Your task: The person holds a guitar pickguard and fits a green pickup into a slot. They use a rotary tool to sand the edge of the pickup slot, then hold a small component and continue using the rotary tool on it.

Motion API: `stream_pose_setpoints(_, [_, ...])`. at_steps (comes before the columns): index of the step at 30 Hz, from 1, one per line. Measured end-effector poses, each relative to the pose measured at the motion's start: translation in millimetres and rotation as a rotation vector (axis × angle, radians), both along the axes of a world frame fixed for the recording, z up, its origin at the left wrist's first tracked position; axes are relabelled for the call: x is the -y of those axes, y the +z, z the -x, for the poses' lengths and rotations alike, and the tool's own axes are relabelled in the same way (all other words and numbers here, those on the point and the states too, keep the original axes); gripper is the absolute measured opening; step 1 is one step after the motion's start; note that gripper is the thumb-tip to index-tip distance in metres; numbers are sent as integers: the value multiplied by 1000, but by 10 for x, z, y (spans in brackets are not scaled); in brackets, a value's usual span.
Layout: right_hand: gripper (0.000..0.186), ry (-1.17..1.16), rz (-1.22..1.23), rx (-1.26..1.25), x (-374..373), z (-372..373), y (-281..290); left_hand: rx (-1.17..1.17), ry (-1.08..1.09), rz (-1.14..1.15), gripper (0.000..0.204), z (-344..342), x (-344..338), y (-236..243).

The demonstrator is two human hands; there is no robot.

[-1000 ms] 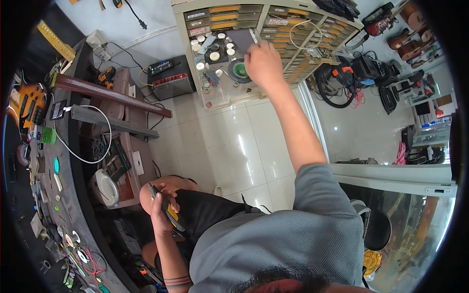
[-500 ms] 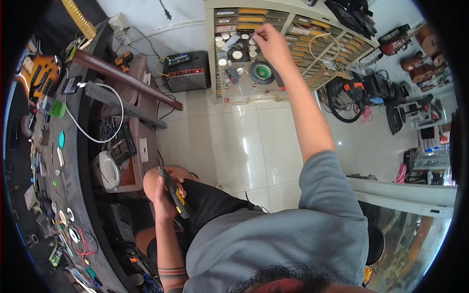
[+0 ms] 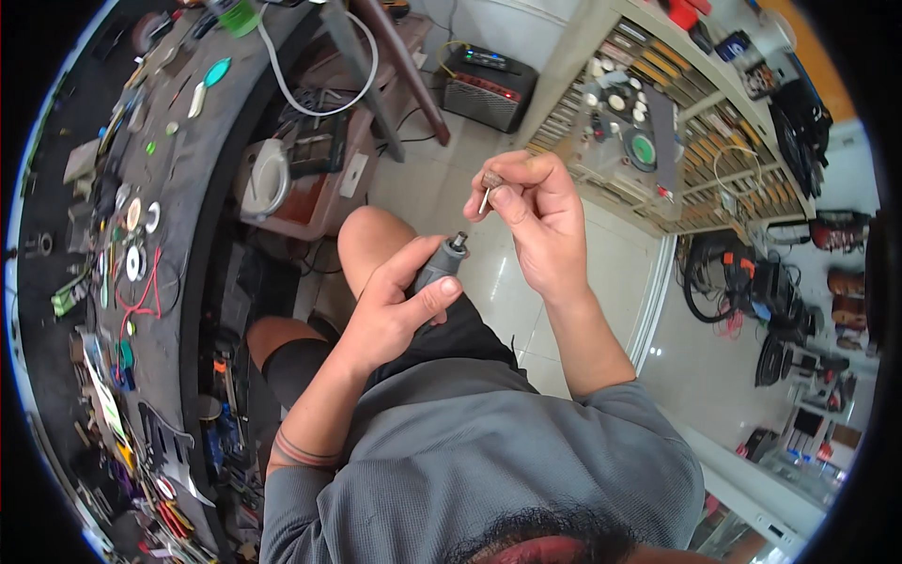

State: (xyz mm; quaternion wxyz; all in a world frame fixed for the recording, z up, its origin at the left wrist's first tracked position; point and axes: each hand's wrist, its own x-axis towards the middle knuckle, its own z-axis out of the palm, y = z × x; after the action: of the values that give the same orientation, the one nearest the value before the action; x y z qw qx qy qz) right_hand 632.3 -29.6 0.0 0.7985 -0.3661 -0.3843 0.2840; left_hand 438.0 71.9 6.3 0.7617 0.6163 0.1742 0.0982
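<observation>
Rotary tool (image 3: 435, 273) held upright-ish in our left grip (image 3: 396, 299), clamped around dark grey body, collet (image 3: 458, 241) pointing up. Our right grip (image 3: 543, 211) pinched together on abrasive bit (image 3: 491, 180), brown head up, pale shank slanting down. We hold bit above collet and slightly right, two apart. Both in air, beyond right edge of desk (image 3: 155, 193). On desk, red wire (image 3: 144, 303) near that edge. Farther off, drawer cabinet (image 3: 707, 116), green-centred disc (image 3: 642, 149) near front edge of its ledge.
</observation>
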Motion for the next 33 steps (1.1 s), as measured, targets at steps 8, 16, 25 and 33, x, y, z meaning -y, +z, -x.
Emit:
stream_pose_setpoints(8, [19, 125, 29, 102, -190, 539, -6, 79, 111, 15, 51, 486, -42, 93])
stream_pose_setpoints(16, [23, 218, 172, 332, -324, 904, -47, 133, 198, 74, 51, 884, -165, -98])
stream_pose_setpoints(25, [15, 264, 390, 388, -147, 850, -36, -50, 130, 10, 49, 981, -172, -183])
stream_pose_setpoints(33, [18, 227, 539, 915, 136, 587, -378, -217, -17, -846, 51, 807, -39, -183])
